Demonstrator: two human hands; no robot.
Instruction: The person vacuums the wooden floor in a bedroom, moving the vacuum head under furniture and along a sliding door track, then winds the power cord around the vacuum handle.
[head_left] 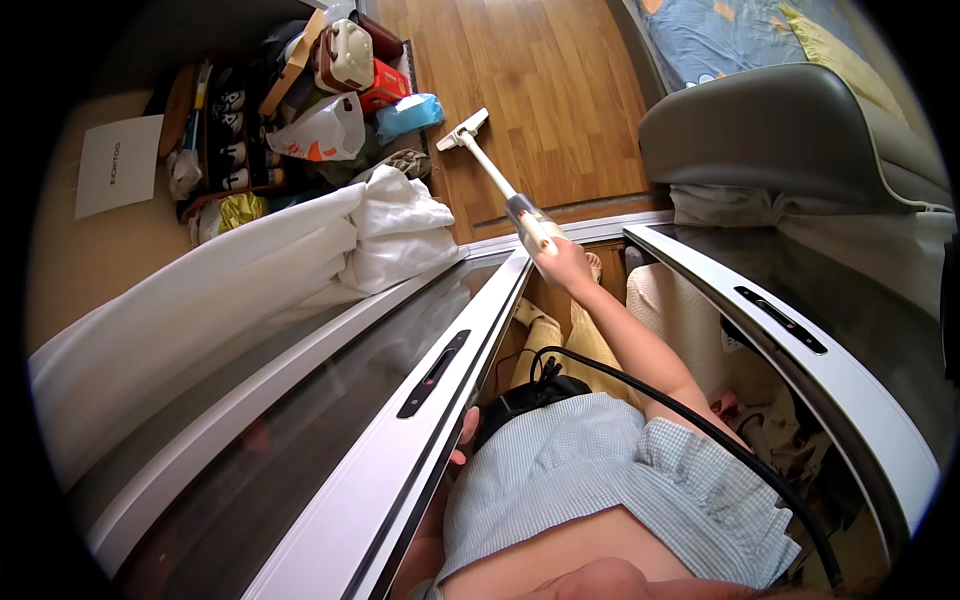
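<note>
My right hand (566, 262) is closed round the handle of a white cordless stick vacuum (490, 165). My right arm stretches forward through the gap between two white-framed sliding glass doors. The vacuum's clear and grey body sits just ahead of the hand, and its tube slants away to the left. Its flat white floor head (463, 130) rests on the wooden floor (545, 100) beyond the door track. My left hand (466, 435) is mostly hidden behind the left sliding door (400, 430). Only a few fingers show, apart from each other, beside that door's edge.
Bags, shoes and boxes, with a blue packet (410, 115) at their edge, pile up left of the floor head. A white curtain (250, 270) hangs at left. A grey padded bed end (760, 130) stands at right. A black cable (690, 425) crosses my right arm.
</note>
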